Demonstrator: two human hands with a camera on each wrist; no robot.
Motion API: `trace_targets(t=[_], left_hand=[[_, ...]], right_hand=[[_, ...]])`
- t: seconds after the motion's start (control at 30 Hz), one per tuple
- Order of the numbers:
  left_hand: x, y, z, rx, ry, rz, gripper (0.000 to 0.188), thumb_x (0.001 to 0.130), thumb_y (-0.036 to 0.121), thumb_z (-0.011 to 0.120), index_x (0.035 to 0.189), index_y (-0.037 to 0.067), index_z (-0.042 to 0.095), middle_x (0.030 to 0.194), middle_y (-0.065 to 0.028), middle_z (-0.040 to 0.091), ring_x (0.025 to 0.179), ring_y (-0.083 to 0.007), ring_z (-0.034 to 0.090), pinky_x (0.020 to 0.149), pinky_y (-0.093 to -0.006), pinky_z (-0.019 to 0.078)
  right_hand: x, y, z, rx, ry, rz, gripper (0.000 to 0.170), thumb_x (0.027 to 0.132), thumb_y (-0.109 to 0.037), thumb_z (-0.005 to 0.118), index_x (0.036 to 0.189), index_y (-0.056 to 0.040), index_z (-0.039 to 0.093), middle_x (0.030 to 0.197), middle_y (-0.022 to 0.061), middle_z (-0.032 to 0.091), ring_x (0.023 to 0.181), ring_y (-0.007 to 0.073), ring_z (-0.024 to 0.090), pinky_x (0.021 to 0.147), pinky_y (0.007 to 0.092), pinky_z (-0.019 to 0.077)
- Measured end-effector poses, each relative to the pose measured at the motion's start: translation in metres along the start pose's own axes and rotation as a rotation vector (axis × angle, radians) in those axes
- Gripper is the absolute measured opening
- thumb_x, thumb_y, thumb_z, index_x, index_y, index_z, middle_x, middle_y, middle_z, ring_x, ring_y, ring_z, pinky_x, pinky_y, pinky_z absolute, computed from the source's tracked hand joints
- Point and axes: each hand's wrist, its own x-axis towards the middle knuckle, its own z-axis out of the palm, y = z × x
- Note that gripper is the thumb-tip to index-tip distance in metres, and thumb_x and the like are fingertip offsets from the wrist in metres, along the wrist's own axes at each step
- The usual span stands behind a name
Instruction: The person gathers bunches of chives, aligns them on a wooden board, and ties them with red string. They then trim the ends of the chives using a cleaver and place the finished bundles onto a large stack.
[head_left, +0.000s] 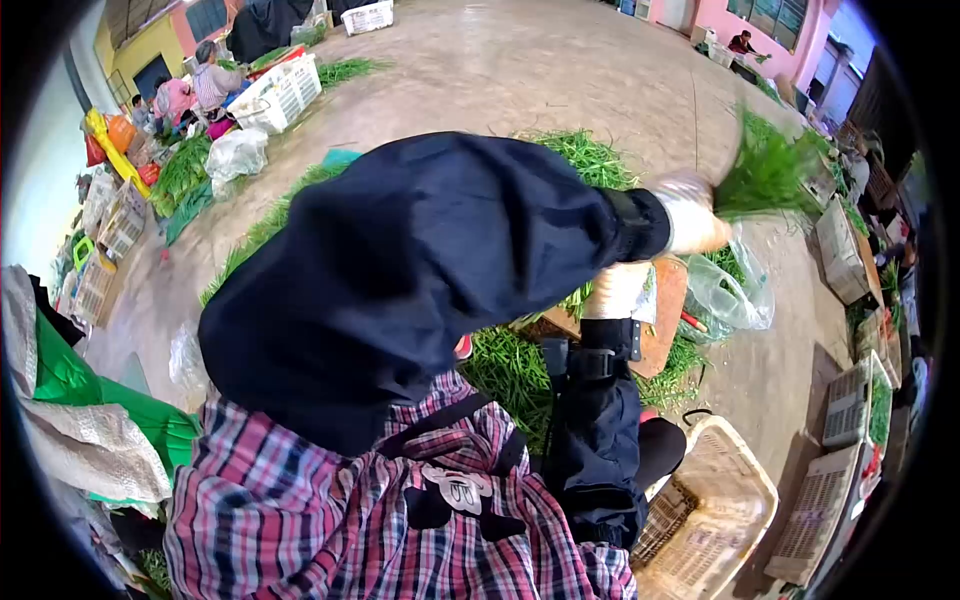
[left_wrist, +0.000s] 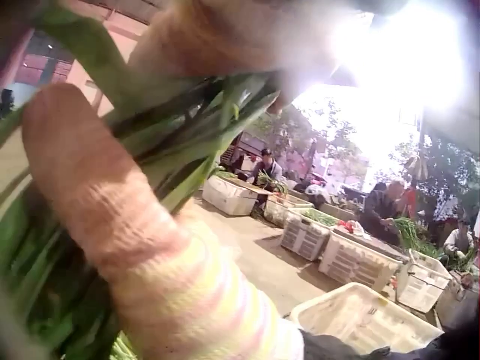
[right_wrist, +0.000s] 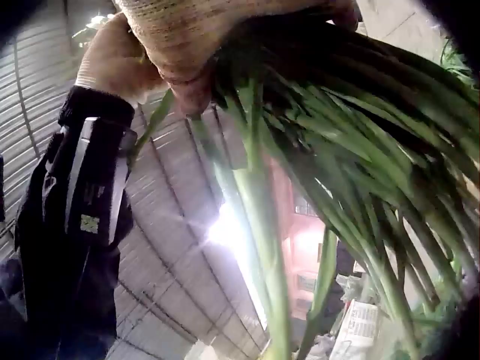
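My left arm, in a dark sleeve, reaches across to the right in the head view. The left hand (head_left: pixel 695 215), in a pale knitted glove, grips a bunch of long flat-leaved greens (head_left: pixel 765 170), blurred there. Just below it is the gloved right hand (head_left: pixel 620 288), its fingers largely hidden. In the left wrist view, the right hand (left_wrist: pixel 142 232) lies against the stalks, with the left hand (left_wrist: pixel 225 37) over them. Seen from the right wrist, the right hand (right_wrist: pixel 187 45) clasps the bunch (right_wrist: pixel 360 142), leaves spreading down and right; the left hand (right_wrist: pixel 112 67) is beside it.
Loose greens (head_left: pixel 505 375) lie around a brown board (head_left: pixel 662 320) below my hands. A clear plastic bag (head_left: pixel 735 290) stands to its right, and a pale plastic crate (head_left: pixel 715 500) near my knee. More crates (head_left: pixel 845 250) line the right side; people work farther off.
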Motion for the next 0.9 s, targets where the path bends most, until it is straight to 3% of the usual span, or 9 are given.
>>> trace_targets(t=[0.07, 0.13, 0.2, 0.23, 0.27, 0.43, 0.63, 0.83, 0.9], left_hand=[[0.013, 0.019, 0.021, 0.085, -0.125, 0.01, 0.053, 0.07, 0.035, 0.07, 0.109, 0.0, 0.059, 0.102, -0.0214, 0.064, 0.097, -0.0324, 0.061, 0.083, -0.0381, 0.0484], [0.015, 0.03, 0.028, 0.179, -0.292, 0.058, 0.057, 0.068, 0.037, 0.071, 0.109, -0.002, 0.059, 0.101, -0.0202, 0.064, 0.099, -0.0313, 0.061, 0.085, -0.0368, 0.0475], [0.015, 0.022, 0.022, 0.104, -0.383, 0.212, 0.076, 0.069, 0.045, 0.07, 0.126, -0.001, 0.048, 0.113, -0.0206, 0.06, 0.103, -0.0302, 0.059, 0.085, -0.0354, 0.0475], [0.014, 0.023, 0.014, 0.102, -0.416, 0.211, 0.083, 0.069, 0.048, 0.07, 0.132, 0.0, 0.043, 0.118, -0.0205, 0.058, 0.105, -0.0296, 0.058, 0.085, -0.0351, 0.0472], [0.014, 0.018, 0.001, 0.107, -0.385, 0.317, 0.092, 0.07, 0.052, 0.068, 0.138, 0.0, 0.034, 0.126, -0.0209, 0.052, 0.11, -0.0278, 0.055, 0.089, -0.0352, 0.0446], [0.006, -0.043, -0.061, -0.233, -0.32, -0.003, 0.086, 0.071, 0.048, 0.068, 0.139, 0.005, 0.037, 0.14, -0.0139, 0.04, 0.129, -0.0236, 0.037, 0.104, -0.037, 0.0315], [-0.021, -0.147, -0.047, -0.288, -0.402, -0.267, 0.077, 0.074, 0.052, 0.07, 0.133, 0.009, 0.046, 0.134, -0.0103, 0.048, 0.125, -0.0199, 0.042, 0.102, -0.0348, 0.0357], [-0.062, -0.206, 0.026, -0.374, -0.802, -0.043, 0.083, 0.078, 0.06, 0.061, 0.136, 0.003, 0.042, 0.14, -0.012, 0.042, 0.13, -0.0226, 0.036, 0.109, -0.0353, 0.025], [-0.074, -0.195, 0.04, -0.478, -0.812, -0.226, 0.083, 0.08, 0.058, 0.061, 0.137, 0.002, 0.039, 0.141, -0.0126, 0.039, 0.132, -0.0225, 0.033, 0.11, -0.0353, 0.0231]], right_hand=[[0.004, 0.029, -0.054, 0.067, 0.127, 0.043, 0.052, 0.073, -0.012, 0.073, 0.117, 0.0011, 0.048, 0.112, 0.0152, 0.059, 0.098, 0.0217, 0.058, 0.084, 0.0306, 0.0471], [0.0, 0.042, -0.093, -0.388, 0.075, -0.172, 0.039, 0.076, -0.018, 0.069, 0.108, -0.0006, 0.057, 0.104, 0.0131, 0.063, 0.087, 0.0242, 0.062, 0.075, 0.0337, 0.0501], [-0.005, -0.005, -0.075, -0.258, -0.076, -0.122, 0.043, 0.078, -0.026, 0.067, 0.112, -0.0021, 0.057, 0.105, 0.0094, 0.062, 0.089, 0.024, 0.061, 0.081, 0.0357, 0.0481], [-0.009, -0.032, -0.058, 0.338, -0.095, 0.191, 0.049, 0.077, -0.027, 0.068, 0.117, -0.0022, 0.054, 0.111, 0.0076, 0.06, 0.099, 0.0217, 0.058, 0.093, 0.0359, 0.0445], [-0.016, -0.035, -0.073, 0.426, -0.149, 0.223, 0.057, 0.08, -0.028, 0.065, 0.128, -0.004, 0.046, 0.114, 0.0077, 0.059, 0.101, 0.0215, 0.058, 0.096, 0.0396, 0.0427], [-0.016, -0.015, -0.135, 0.834, -0.153, 0.253, 0.073, 0.084, -0.031, 0.062, 0.143, -0.0124, 0.024, 0.114, 0.0097, 0.054, 0.105, 0.0245, 0.052, 0.102, 0.05, 0.0345], [-0.024, -0.02, -0.141, 0.922, -0.307, 0.128, 0.065, 0.086, -0.033, 0.06, 0.138, -0.0064, 0.03, 0.116, 0.0088, 0.049, 0.106, 0.0243, 0.051, 0.099, 0.0468, 0.0363], [-0.036, -0.012, -0.15, 0.935, -0.278, 0.22, 0.065, 0.086, -0.034, 0.059, 0.138, -0.0067, 0.031, 0.116, 0.0087, 0.049, 0.107, 0.0247, 0.05, 0.098, 0.0464, 0.0366], [-0.04, -0.01, -0.151, 0.941, -0.275, 0.257, 0.064, 0.086, -0.035, 0.059, 0.138, -0.0068, 0.032, 0.116, 0.0087, 0.049, 0.108, 0.0248, 0.05, 0.098, 0.0462, 0.0368]])
